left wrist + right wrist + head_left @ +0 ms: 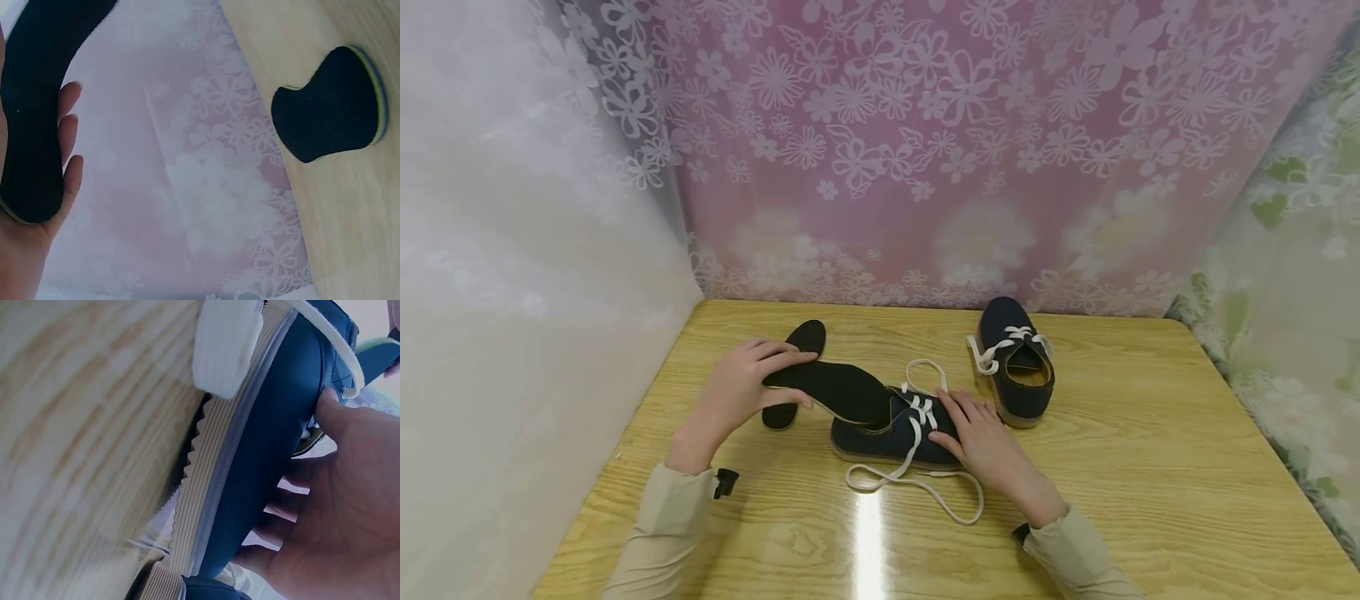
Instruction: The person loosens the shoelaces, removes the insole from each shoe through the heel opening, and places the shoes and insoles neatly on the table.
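My left hand [737,392] holds a black insole [842,390] by its heel end, thumb below and fingers above. The insole slopes down to the right, and its front end is hidden inside the opening of a navy lace-up shoe [859,440]. In the left wrist view, fingers [67,134] show along the insole's edge [34,112]. My right hand [988,442] grips the toe part of the same shoe, which lies sole down, toe to the right. The right wrist view shows the thumb near the laces and the other fingers round the shoe's upper [269,450].
A second black insole [808,336] lies on the wooden table [1150,467] behind my left hand. A second navy shoe [1000,321] stands at the back right, toe away. Loose white laces [966,518] trail in front of the held shoe. A pink flowered curtain [880,167] hangs behind.
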Demonstrator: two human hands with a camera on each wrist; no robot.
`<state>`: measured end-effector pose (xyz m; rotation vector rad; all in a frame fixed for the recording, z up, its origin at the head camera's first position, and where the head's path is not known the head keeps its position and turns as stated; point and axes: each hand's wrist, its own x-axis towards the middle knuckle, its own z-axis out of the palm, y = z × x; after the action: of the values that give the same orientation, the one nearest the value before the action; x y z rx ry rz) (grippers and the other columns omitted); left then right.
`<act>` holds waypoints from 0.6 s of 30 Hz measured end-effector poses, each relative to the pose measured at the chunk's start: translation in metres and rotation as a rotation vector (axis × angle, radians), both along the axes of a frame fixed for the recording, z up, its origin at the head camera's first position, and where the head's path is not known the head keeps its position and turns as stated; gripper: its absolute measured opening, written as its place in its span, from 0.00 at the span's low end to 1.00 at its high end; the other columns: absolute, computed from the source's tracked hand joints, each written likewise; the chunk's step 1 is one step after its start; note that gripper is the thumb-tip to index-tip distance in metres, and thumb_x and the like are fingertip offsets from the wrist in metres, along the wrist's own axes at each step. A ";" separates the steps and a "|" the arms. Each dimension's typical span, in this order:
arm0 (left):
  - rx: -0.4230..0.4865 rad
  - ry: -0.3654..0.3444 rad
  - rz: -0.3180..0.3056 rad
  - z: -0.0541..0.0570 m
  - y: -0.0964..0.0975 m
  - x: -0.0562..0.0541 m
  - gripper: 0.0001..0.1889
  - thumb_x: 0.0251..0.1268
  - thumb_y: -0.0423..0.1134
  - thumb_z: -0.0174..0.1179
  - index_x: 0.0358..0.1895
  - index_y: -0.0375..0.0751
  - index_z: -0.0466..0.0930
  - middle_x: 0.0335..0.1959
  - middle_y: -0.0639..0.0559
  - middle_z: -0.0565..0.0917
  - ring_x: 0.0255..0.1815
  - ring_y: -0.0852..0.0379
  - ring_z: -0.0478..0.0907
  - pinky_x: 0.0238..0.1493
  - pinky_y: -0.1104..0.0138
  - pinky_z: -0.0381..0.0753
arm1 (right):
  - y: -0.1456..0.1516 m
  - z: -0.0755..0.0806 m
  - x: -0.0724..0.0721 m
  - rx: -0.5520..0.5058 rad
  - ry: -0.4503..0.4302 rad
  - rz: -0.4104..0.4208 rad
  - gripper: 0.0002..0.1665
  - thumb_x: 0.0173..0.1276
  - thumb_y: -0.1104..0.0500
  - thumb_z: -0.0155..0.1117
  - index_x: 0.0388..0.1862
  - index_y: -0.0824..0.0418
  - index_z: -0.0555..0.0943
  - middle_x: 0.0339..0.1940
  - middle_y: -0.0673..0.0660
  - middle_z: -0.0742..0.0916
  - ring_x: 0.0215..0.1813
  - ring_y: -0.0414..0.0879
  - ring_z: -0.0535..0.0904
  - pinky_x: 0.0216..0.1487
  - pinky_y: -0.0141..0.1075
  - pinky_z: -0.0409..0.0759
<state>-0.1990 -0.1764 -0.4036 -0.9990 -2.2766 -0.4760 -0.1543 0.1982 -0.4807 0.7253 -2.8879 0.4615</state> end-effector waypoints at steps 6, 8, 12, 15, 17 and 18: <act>0.072 -0.045 0.143 0.003 0.000 0.000 0.31 0.48 0.58 0.72 0.57 0.49 0.86 0.44 0.48 0.86 0.35 0.48 0.84 0.27 0.60 0.81 | 0.001 0.000 0.000 -0.011 0.015 -0.003 0.41 0.74 0.45 0.63 0.77 0.66 0.66 0.68 0.67 0.76 0.72 0.64 0.69 0.69 0.66 0.65; 0.077 -0.085 0.209 0.001 0.001 0.000 0.31 0.53 0.59 0.69 0.59 0.49 0.85 0.45 0.47 0.86 0.34 0.47 0.85 0.26 0.60 0.81 | 0.001 0.001 0.001 -0.005 0.013 -0.003 0.41 0.74 0.45 0.62 0.77 0.66 0.65 0.68 0.67 0.76 0.73 0.63 0.69 0.69 0.66 0.65; 0.059 -0.178 0.349 -0.008 0.008 -0.003 0.32 0.60 0.62 0.64 0.63 0.48 0.81 0.50 0.44 0.84 0.37 0.44 0.85 0.29 0.56 0.83 | 0.000 0.000 0.001 0.011 0.003 -0.002 0.42 0.75 0.44 0.61 0.78 0.65 0.65 0.69 0.67 0.76 0.73 0.64 0.68 0.69 0.65 0.65; 0.013 -0.230 0.447 -0.014 0.015 -0.006 0.32 0.63 0.63 0.63 0.64 0.46 0.80 0.50 0.40 0.83 0.35 0.42 0.84 0.24 0.57 0.80 | -0.001 0.000 0.001 0.003 -0.007 -0.004 0.41 0.75 0.44 0.61 0.78 0.65 0.65 0.69 0.68 0.75 0.73 0.64 0.68 0.69 0.66 0.65; -0.024 -0.249 0.493 -0.021 0.021 -0.007 0.32 0.65 0.62 0.63 0.64 0.43 0.80 0.49 0.38 0.82 0.33 0.41 0.83 0.19 0.59 0.77 | -0.001 0.001 0.001 0.001 -0.015 -0.008 0.41 0.75 0.45 0.61 0.78 0.65 0.64 0.69 0.68 0.75 0.74 0.64 0.67 0.70 0.65 0.64; -0.046 -0.249 0.512 -0.025 0.024 -0.008 0.32 0.66 0.61 0.63 0.64 0.42 0.80 0.47 0.37 0.82 0.33 0.41 0.83 0.18 0.59 0.76 | -0.002 0.001 0.001 -0.001 -0.017 -0.007 0.41 0.75 0.45 0.61 0.78 0.65 0.64 0.69 0.68 0.75 0.74 0.65 0.67 0.70 0.65 0.64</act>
<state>-0.2070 -0.1523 -0.4285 -0.3574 -2.6535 -0.3401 -0.1532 0.1966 -0.4800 0.7141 -2.9047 0.4699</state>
